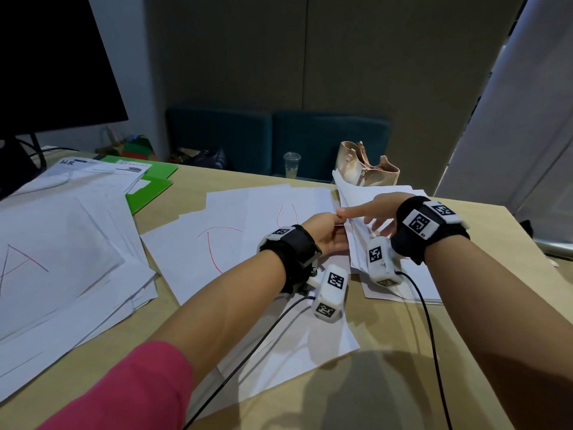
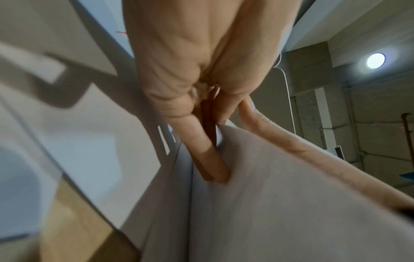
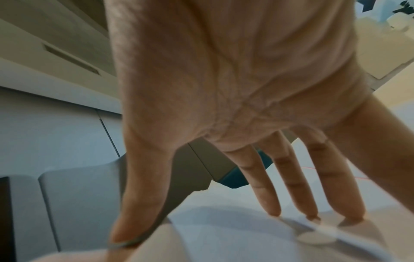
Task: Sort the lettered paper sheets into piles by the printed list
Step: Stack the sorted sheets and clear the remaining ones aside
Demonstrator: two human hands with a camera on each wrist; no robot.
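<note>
The unsorted stack of sheets [image 1: 372,212] lies on the tabletop [image 1: 403,352] just in front of the beige handbag [image 1: 366,169], its near edge lifted into my hands. My left hand [image 1: 325,232] has its grip clenched on that raised edge, fingers and thumb pinching a few sheets. My right hand [image 1: 376,212] is released: fingers straight and spread, tips resting on the paper, holding nothing.

Left of the stack, touching it, are sheets with red strokes [image 1: 248,231], overlapping loosely. Further left, well apart from the stack, sits a pile topped by a sheet marked A [image 1: 46,259]. Beyond that pile lie printed pages [image 1: 102,169] on green folders [image 1: 152,189], possibly the list; I cannot read them.

I judge the step to be peeling one sheet free to read its letter. To do it well, I would keep the right fingertips pressing the remainder flat while the left pinch slides only the top sheet off, checking it has not taken two.

The left wrist view shows what the head view hides: fingers [image 2: 208,150] curled into the fold of paper, with another hand's finger along the top edge. The right wrist view shows fingertips [image 3: 273,209] meeting the paper, and that the palm is bare. Only the head view shows the piles.
</note>
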